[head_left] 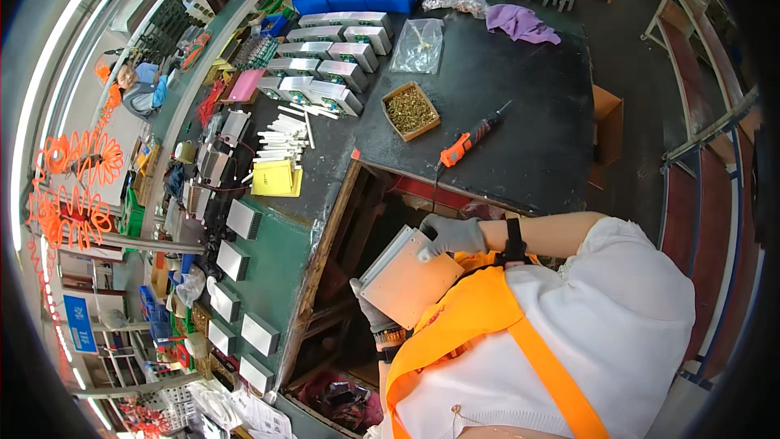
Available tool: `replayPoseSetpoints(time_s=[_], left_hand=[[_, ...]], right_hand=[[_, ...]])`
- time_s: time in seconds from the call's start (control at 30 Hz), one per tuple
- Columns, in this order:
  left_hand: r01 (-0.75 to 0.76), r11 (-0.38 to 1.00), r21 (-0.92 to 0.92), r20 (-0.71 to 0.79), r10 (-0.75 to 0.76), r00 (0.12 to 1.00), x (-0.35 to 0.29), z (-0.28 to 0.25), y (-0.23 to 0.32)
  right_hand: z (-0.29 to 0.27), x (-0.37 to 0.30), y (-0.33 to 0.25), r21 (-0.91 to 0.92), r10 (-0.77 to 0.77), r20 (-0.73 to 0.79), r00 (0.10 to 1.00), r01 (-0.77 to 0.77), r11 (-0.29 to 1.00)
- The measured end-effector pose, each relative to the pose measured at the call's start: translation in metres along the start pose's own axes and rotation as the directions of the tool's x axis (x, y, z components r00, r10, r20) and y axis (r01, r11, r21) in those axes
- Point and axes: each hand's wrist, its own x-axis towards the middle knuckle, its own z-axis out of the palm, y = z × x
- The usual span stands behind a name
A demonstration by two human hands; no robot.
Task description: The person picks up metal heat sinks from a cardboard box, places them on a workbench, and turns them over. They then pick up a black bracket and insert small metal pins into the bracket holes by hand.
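I hold a flat silver metal case (414, 280) in front of my orange vest, tilted, its broad shiny face reflecting orange. Layered edges or ridges show along its upper left side. My right hand (452, 237), in a grey glove, is closed over the upper right corner with the thumb on the face. On the lower left edge, my gloved left hand (370, 305) grips the case; most of its fingers are hidden behind it. Beyond my right hand, an orange and black electric screwdriver (467, 144) lies on the dark worktop (528, 106).
A cardboard tray of small brass-coloured screws (409, 110) sits near the screwdriver. Silver metal housings (340, 73) stand in rows farther back. Several silver boxes (260, 334) rest on the green mat at left. Yellow papers (275, 180), white tubes (284, 138) and a purple cloth (520, 23) lie about.
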Motion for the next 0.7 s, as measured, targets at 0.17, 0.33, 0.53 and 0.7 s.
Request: replayPoseSetpoints(time_s=[0.17, 0.33, 0.53, 0.7], left_hand=[[-0.089, 0.996, -0.016, -0.059, 0.088, 0.994, 0.036, 0.011, 0.011], [-0.04, 0.991, -0.131, -0.153, 0.019, 0.988, 0.068, 0.053, 0.009], [0.065, 0.984, -0.167, -0.085, -0.08, 0.993, 0.122, 0.053, 0.016], [-0.119, 0.992, 0.032, -0.272, 0.123, 0.954, 0.154, 0.045, 0.013]], right_hand=[[-0.035, 0.034, -0.014, -0.11, 0.005, 0.021, 1.0, -0.003, 0.994], [-0.058, 0.037, -0.041, 0.036, -0.043, 0.052, 0.998, 0.041, 0.999], [-0.098, 0.053, -0.03, 0.059, -0.139, -0.06, 0.989, 0.142, 0.988], [-0.169, 0.026, -0.016, 0.421, -0.121, -0.311, 0.943, 0.251, 0.872]])
